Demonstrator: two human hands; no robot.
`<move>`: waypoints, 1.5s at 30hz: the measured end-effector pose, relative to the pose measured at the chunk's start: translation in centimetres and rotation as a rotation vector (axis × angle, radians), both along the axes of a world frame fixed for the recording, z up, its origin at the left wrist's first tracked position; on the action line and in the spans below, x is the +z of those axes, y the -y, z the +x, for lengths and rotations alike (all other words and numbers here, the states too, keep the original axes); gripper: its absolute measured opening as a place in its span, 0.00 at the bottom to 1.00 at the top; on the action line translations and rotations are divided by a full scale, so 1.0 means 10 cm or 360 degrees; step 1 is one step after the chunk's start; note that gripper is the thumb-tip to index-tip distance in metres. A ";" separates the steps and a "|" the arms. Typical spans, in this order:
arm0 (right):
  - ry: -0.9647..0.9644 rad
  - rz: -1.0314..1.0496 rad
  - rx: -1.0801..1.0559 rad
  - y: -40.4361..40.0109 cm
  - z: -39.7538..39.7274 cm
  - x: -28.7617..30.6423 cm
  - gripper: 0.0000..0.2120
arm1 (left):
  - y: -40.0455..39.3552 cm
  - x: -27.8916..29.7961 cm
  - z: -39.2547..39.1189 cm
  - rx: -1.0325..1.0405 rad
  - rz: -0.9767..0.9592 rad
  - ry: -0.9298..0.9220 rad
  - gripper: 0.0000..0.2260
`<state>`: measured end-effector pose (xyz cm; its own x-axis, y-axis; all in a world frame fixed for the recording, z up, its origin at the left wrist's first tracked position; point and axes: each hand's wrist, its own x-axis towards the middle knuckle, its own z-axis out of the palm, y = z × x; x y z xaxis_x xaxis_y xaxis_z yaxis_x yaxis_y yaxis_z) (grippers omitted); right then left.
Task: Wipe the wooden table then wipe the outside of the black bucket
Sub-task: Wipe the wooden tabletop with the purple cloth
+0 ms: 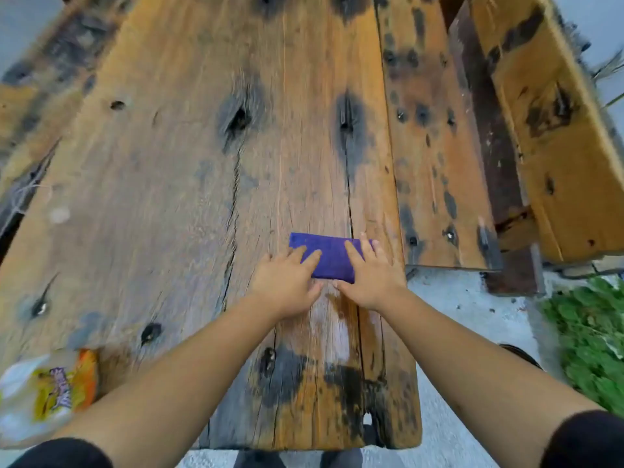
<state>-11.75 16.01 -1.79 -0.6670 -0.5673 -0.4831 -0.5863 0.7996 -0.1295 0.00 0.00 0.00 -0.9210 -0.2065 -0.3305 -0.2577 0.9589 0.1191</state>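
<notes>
A folded purple cloth [329, 254] lies flat on the weathered wooden table [175, 184], near its right side. My left hand [287, 282] presses on the cloth's left part with straight fingers. My right hand [368, 275] presses on its right part, fingers spread and flat. A pale wet streak [332, 329] runs on the wood just behind the hands, toward me. No black bucket is in view.
A crumpled plastic snack bag [44, 396] lies at the table's near left corner. A wooden bench [435, 157] runs along the right side, with another timber piece [560, 140] beyond it. Green plants [591, 336] grow on the concrete ground at the right.
</notes>
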 end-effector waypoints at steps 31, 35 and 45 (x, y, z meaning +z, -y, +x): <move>0.0098 -0.0340 -0.0505 0.16 0.33 -0.37 0.19 | 0.39 -0.77 -0.74 -0.0065 0.0421 0.0015 0.23; 0.0223 -0.0226 -0.0754 0.19 0.42 -0.53 0.25 | 0.29 -0.74 -0.74 -0.0165 0.0398 -0.0076 0.25; 0.0231 -0.0486 -0.0967 0.32 0.49 -0.54 0.06 | 0.16 -0.78 0.08 0.0214 0.0776 -0.0200 0.20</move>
